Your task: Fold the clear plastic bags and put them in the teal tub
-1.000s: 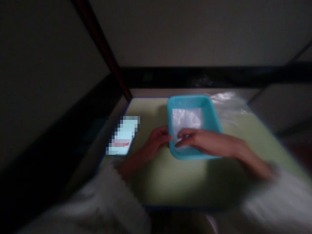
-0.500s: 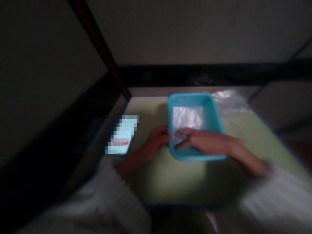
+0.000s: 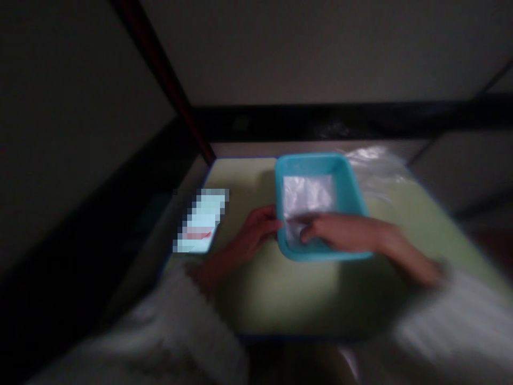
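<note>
A turquoise plastic basin (image 3: 355, 187) stands on the pale green table, with flat clear plastic bags (image 3: 308, 192) lying inside it. My left hand (image 3: 256, 227) is at the basin's left wall, its fingers curled and closed on the rim. Inside the basin, my right hand (image 3: 340, 231) reaches across from the right over the near part of the bags. Its index finger stretches toward the left wall, and the thumb points down, apart from it. The fingertips touch or hover just over the plastic; blur and dim light hide which.
A lit phone (image 3: 204, 219), its screen pixelated, lies by the table's left edge. Crumpled clear plastic (image 3: 372, 166) lies behind and right of the basin. The table (image 3: 276, 299) has a blue edge, and a wall rises beyond it.
My right thumb has drawn back to the right and nearer the palm, away from the basin's left wall. My left hand and the basin stay nearly the same.
</note>
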The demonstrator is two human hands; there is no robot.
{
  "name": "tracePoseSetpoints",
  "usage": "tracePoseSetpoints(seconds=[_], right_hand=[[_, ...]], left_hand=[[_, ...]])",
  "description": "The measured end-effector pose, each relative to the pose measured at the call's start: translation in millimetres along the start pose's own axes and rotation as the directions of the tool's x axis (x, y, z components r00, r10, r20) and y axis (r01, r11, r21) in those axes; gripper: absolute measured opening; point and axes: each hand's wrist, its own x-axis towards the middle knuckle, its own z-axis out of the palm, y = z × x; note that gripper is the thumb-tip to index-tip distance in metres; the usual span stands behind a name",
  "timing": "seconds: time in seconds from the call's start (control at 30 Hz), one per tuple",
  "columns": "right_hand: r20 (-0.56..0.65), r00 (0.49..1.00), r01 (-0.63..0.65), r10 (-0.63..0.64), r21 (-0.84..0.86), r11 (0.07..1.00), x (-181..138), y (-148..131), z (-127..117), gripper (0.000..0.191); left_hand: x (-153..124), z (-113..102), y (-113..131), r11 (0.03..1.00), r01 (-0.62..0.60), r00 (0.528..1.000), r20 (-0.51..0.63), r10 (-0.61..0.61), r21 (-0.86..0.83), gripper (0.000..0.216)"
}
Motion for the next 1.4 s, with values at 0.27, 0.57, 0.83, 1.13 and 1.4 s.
tracePoseSetpoints(seconds=[0.27, 0.57, 0.83, 1.13, 1.4], right_hand=[[0.048, 0.996, 0.069, -0.070, 0.023, 0.997, 0.5, -0.7, -2.7, 0.042], [-0.061, 0.997, -0.058, 0.054, -0.075, 0.996, -18.8, 3.2, -9.8, 0.033], [-0.111, 0.979, -0.195, 0.172, -0.255, 0.947, -19.8, 0.1, -6.0, 0.027], [-0.135, 0.976, -0.205, 0.172, -0.296, 0.933, -13.4, 2.2, 1.4, 0.023], [-0.211, 0.960, -0.253, 0.184, -0.373, 0.893, -21.4, 7.2, -5.7, 0.024]], left_hand=[[0.3, -2.2, -1.5, 1.000, 0.002, 1.000, 0.014, -0.002, -0.010, 0.020], [0.1, -3.4, -1.3, 1.000, 0.007, 1.000, -0.008, -0.007, -0.016, 0.019], [1.9, -7.0, -4.2, 1.000, 0.002, 0.999, -0.045, -0.003, -0.023, 0.023], [0.2, -2.8, -0.6, 1.000, 0.005, 0.999, -0.049, -0.007, -0.030, 0.021], [4.0, -6.8, -2.1, 0.997, -0.019, 0.996, -0.084, 0.013, -0.071, 0.023]])
